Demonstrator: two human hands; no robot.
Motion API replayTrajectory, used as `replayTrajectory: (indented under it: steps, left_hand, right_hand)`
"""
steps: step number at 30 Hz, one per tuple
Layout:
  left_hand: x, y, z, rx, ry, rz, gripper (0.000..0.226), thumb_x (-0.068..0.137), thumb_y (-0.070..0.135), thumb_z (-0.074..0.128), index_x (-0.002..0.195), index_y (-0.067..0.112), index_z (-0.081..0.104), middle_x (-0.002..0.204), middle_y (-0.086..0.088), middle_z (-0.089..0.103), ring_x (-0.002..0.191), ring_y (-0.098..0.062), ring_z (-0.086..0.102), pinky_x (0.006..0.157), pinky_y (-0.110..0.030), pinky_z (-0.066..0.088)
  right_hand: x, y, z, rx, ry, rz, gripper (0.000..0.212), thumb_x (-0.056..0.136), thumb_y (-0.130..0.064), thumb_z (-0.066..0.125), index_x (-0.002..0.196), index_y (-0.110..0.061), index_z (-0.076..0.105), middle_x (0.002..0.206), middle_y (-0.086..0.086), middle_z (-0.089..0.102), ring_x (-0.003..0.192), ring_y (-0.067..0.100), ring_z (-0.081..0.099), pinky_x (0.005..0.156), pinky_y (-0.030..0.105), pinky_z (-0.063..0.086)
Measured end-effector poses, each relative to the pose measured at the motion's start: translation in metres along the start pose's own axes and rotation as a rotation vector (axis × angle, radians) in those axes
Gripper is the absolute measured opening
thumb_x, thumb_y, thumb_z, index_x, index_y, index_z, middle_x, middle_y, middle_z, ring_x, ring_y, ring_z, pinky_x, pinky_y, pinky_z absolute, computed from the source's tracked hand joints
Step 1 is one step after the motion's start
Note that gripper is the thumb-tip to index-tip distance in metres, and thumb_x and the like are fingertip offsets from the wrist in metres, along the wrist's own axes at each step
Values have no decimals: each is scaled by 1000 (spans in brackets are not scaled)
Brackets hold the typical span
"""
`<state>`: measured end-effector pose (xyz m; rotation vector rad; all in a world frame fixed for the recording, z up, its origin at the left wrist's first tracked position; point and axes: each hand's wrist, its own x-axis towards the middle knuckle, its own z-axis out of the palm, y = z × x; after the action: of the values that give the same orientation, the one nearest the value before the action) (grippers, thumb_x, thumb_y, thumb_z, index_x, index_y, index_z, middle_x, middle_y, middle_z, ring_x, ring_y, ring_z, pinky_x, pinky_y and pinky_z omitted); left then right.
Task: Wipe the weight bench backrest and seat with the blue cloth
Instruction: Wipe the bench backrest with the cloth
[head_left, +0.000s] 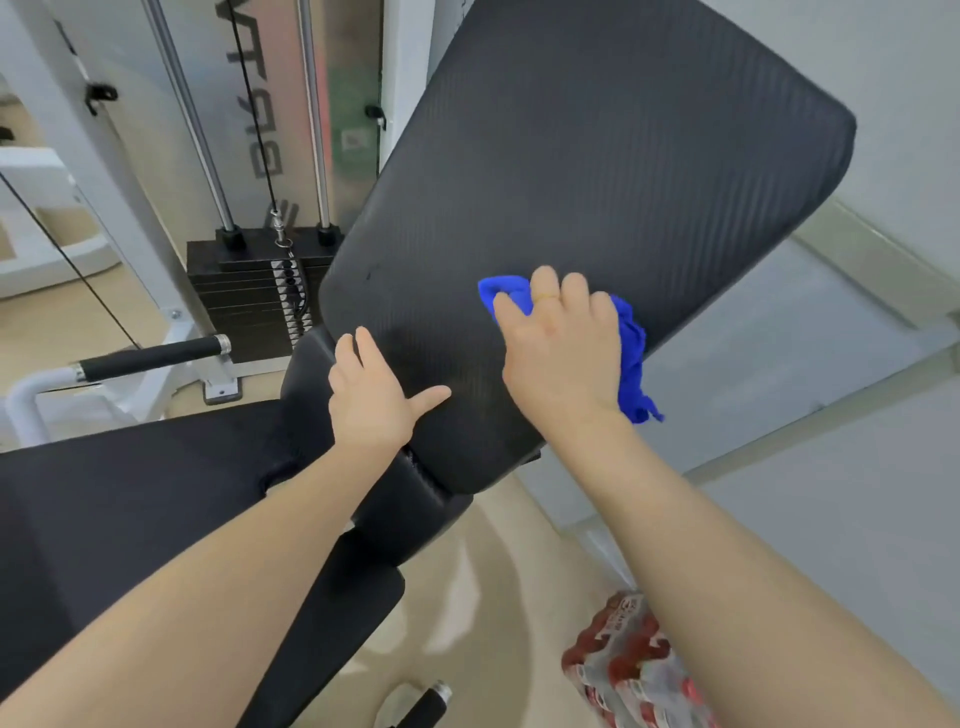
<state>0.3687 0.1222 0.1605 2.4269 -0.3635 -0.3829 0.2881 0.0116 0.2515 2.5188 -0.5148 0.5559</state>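
Observation:
The black ribbed backrest (597, 156) of the weight bench rises tilted through the middle of the head view. Its black seat (130, 493) lies at lower left. My right hand (561, 353) presses the bunched blue cloth (631, 353) against the lower part of the backrest, fingers curled over it. Cloth shows above my fingers and hangs out to the right of my palm. My left hand (371, 395) rests flat on the backrest's lower left edge, fingers straight and thumb spread.
A weight stack (249, 291) with chrome guide rods (317, 114) stands behind the bench at left. A padded handle bar (150, 356) on a white frame juts out at left. A wrapped pack of bottles (634, 670) sits on the floor at lower right, beside a grey wall.

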Motion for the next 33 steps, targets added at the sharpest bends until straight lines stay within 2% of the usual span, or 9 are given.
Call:
replayTrajectory:
  steps: [5, 7, 9, 12, 18, 20, 22, 27, 33]
  left_hand:
    - [-10, -4, -5, -42, -54, 73, 86, 79, 38, 69, 144, 10, 20, 141, -15, 27, 129, -31, 34, 100, -42, 38]
    - [-16, -8, -4, -51, -99, 158, 74, 83, 32, 66, 143, 15, 26, 136, -11, 33, 124, -29, 40, 98, -40, 40]
    - [-19, -14, -2, -53, -152, 201, 74, 83, 30, 66, 143, 19, 24, 134, -8, 35, 121, -26, 44, 95, -38, 42]
    - [-24, -20, 1, -120, -229, 195, 84, 82, 32, 67, 147, 22, 15, 139, -5, 31, 123, -22, 45, 97, -36, 41]
    - [-24, -23, -2, -420, -342, 77, 85, 81, 24, 70, 148, 21, 18, 148, -3, 28, 131, -18, 39, 102, -29, 34]
    - [-22, -23, -6, -444, -375, 66, 83, 81, 21, 69, 147, 20, 19, 150, -4, 28, 133, -19, 37, 103, -30, 34]
    - [-21, -22, -8, -473, -391, 73, 80, 82, 16, 67, 147, 18, 21, 150, -4, 30, 133, -20, 38, 102, -28, 34]
    - [-15, -26, -9, -550, -393, 39, 63, 89, 8, 57, 144, 22, 29, 148, -4, 35, 133, -21, 41, 108, -35, 35]
    - [-8, -30, -10, -503, -344, 48, 64, 87, 13, 60, 143, 21, 30, 138, -5, 43, 120, -18, 50, 94, -26, 38]
  right_hand:
    - [-60, -33, 3, 34, -371, -271, 20, 69, -14, 51, 81, -20, 67, 84, 1, 52, 72, 20, 41, 61, 32, 23]
    - [-42, -20, 2, 39, -300, -219, 13, 68, -14, 57, 77, -19, 66, 81, 3, 52, 70, 23, 34, 61, 32, 22]
    - [-23, 0, -5, 54, -85, -11, 9, 58, -9, 57, 61, -16, 61, 69, 6, 49, 64, 22, 26, 57, 30, 22]
    - [-28, 13, -3, 47, 49, 129, 30, 62, -6, 37, 69, -15, 64, 67, 9, 50, 62, 22, 24, 55, 30, 20]
    - [-104, -36, 11, -17, -238, -21, 29, 52, -9, 70, 79, -19, 70, 68, 4, 52, 60, 23, 44, 53, 29, 24]
    - [-95, -32, 7, -61, -200, -87, 22, 51, -9, 68, 70, -19, 67, 69, 3, 53, 61, 23, 46, 53, 28, 30]
    - [-71, -14, -2, -119, -95, 18, 19, 52, -7, 59, 65, -20, 63, 72, 4, 55, 61, 23, 47, 54, 28, 30]
    - [-66, -8, 4, -97, 29, 255, 44, 62, -5, 46, 95, -22, 70, 82, 10, 61, 62, 25, 48, 56, 29, 23]
    - [-107, -45, 7, -73, -249, -43, 36, 53, -14, 72, 88, -23, 72, 79, 4, 59, 64, 23, 49, 55, 28, 33]
